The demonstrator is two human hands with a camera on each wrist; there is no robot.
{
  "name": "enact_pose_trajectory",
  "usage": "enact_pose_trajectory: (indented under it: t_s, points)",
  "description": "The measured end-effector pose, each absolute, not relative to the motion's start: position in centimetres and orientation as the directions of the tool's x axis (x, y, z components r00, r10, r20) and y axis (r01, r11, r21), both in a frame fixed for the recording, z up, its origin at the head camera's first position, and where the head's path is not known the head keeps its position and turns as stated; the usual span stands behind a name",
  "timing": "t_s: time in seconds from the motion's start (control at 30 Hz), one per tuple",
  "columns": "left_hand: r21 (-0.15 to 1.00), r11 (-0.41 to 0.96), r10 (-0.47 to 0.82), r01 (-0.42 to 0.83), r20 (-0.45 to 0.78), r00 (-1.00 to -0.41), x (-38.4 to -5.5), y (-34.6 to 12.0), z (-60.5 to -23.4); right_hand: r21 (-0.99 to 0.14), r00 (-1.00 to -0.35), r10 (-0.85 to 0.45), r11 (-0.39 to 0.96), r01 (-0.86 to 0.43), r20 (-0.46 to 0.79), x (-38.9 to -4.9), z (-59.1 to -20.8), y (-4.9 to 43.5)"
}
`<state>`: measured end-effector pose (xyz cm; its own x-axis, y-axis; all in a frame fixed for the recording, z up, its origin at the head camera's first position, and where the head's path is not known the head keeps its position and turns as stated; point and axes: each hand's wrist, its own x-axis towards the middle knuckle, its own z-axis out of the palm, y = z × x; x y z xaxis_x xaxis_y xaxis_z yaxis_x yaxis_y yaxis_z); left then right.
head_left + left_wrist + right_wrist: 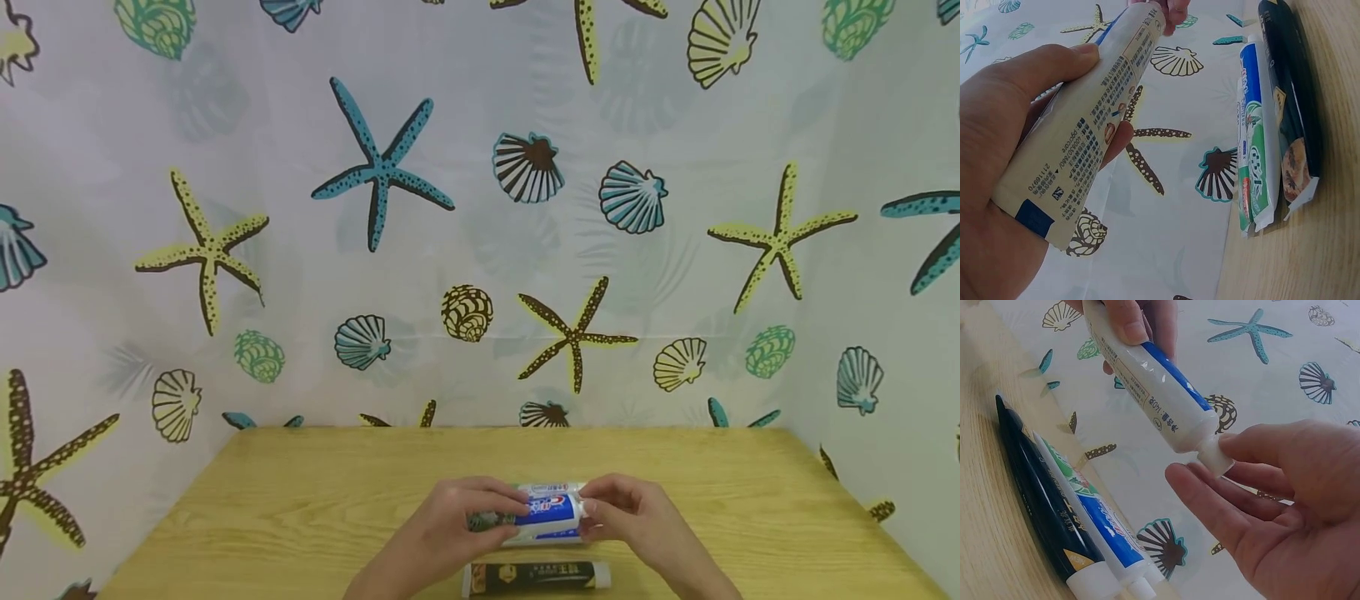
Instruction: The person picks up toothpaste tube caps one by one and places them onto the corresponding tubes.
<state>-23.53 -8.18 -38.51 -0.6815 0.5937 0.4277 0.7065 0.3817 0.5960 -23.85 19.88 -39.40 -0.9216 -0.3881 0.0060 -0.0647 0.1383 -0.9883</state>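
Observation:
My left hand (457, 517) grips a white and blue toothpaste tube (549, 510), thumb on one side and fingers on the other. In the left wrist view, the tube's flat printed end (1054, 194) points toward my left palm. At the other end, my right hand (1272, 494) has its thumb against the white cap (1215, 457), with fingers round the far side. The cap sits on the tube. Below the held tube lies a green, white and blue toothpaste tube (1100, 515), partly hidden in the head view. A black tube with a white cap (540, 576) lies nearest me.
The tubes lie on a light wooden table (337, 475). Behind the held tube, a strip of another white tube (551, 487) shows. A white cloth with starfish and shells (465, 233) hangs behind the table and along both sides.

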Motion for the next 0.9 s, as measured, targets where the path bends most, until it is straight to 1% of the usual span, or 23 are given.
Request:
enact_pose_trajectory:
  t_s: [0.13, 0.37, 0.63, 0.77, 0.9]
  points:
    - [0.579, 0.398, 0.602, 0.711, 0.420, -0.679, -23.60, -8.02, -38.39, -0.985, -0.933, -0.359, 0.150, -0.088, 0.028, -23.80, -39.18, 19.85]
    - [0.587, 0.405, 0.603, 0.701, 0.405, -0.687, -23.50, -7.97, -38.43, -0.979, -0.936, -0.351, 0.191, -0.076, 0.004, -23.80, -39.12, 20.09]
    - [0.588, 0.400, 0.598, 0.703, 0.413, -0.686, -23.49, -8.12, -38.48, -0.992, -0.919, -0.395, 0.122, -0.039, -0.012, -23.93, -39.29, 20.10]
    - [0.584, 0.401, 0.591, 0.705, 0.423, -0.687, -23.57, -8.20, -38.55, -0.993, -0.915, -0.403, 0.115, -0.036, -0.013, -23.95, -39.35, 19.98]
    - [0.598, 0.401, 0.590, 0.694, 0.411, -0.695, -23.62, -8.25, -38.57, -0.988, -0.923, -0.384, 0.142, -0.060, 0.001, -23.92, -39.42, 19.87]
